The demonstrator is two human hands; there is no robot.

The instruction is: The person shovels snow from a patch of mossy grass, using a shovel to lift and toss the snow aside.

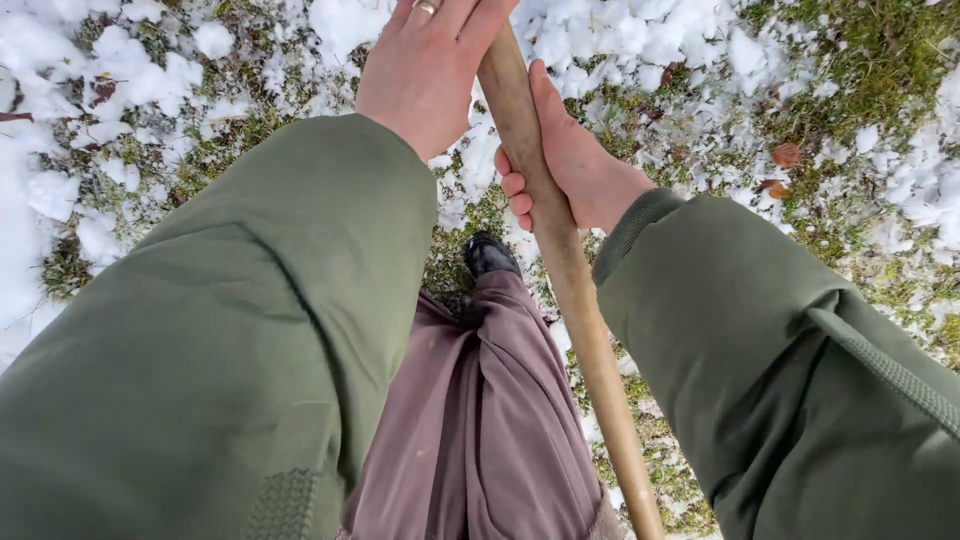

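Both bare: right hand (570, 160) grip closed round smooth wooden pole (575, 290); left hand (425, 70) flat against it.

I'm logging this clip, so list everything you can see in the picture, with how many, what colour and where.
wooden handle: one, tan, running from the top centre down to the bottom right of centre
snow: many patches, white, scattered over the ground
grass: green and mossy, showing between the snow, mostly at the right
dead leaves: a few, brown, on the ground at the right
shoe: one, black, centre
trousers: mauve, lower centre
jacket sleeves: two, olive green, both sides
ring: one, pale metal, on a left finger
left hand: resting on the handle's upper part
right hand: wrapped around the handle
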